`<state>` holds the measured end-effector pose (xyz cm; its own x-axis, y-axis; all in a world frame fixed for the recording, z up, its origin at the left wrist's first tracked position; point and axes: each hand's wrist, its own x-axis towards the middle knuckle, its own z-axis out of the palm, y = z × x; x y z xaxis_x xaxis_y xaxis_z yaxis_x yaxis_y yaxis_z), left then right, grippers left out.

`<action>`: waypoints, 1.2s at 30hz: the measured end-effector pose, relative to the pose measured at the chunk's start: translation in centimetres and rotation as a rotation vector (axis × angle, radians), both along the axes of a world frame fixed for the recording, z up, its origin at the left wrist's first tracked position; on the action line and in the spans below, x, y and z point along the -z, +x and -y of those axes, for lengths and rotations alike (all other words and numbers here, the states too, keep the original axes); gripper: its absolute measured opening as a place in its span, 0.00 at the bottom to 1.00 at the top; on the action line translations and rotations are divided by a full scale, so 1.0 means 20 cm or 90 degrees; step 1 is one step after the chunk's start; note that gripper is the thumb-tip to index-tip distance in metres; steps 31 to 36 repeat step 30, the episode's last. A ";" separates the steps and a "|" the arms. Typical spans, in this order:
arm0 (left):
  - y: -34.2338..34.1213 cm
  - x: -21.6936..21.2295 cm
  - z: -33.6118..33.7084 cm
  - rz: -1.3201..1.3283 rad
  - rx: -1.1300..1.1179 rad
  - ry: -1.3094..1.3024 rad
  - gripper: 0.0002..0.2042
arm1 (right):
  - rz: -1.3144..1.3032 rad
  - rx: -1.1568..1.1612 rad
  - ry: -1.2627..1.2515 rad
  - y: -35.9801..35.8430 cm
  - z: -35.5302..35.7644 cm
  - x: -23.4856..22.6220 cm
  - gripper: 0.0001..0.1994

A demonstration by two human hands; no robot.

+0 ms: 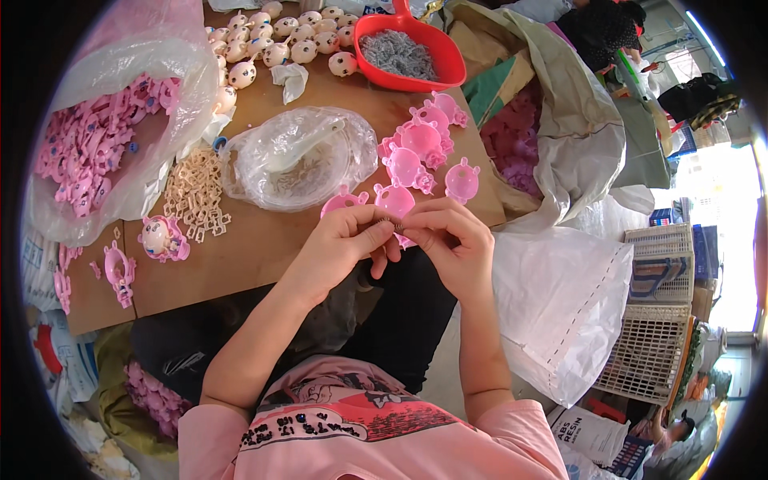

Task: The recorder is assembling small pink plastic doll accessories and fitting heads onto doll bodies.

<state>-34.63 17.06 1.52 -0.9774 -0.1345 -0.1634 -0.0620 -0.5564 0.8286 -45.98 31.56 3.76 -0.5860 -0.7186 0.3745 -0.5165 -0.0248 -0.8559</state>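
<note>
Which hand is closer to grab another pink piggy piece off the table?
Right, probably. The right hand sits just below the loose pink pig shells, while the left hand is farther over, below the clear bag.

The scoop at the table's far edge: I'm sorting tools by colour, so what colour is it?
Red, the scoop filled with grey bits, in the head view.

Toy assembly workshop: wooden worktable (264, 256) heaped with pink plastic parts (420, 152), bulk sacks (560, 304), stacked crates (656, 320).

Bright daylight from right, fisheye-bent edges, dark rim
</note>
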 end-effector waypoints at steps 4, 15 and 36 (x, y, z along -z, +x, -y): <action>0.01 -0.02 0.01 0.021 0.023 -0.008 0.09 | 0.041 -0.047 -0.053 0.00 0.00 0.00 0.08; 0.01 -0.04 -0.01 0.019 -0.025 -0.146 0.07 | -0.036 0.026 0.092 0.02 0.00 -0.04 0.05; 0.01 -0.03 0.01 0.014 0.026 -0.127 0.07 | -0.032 0.303 0.127 -0.39 0.02 0.02 0.07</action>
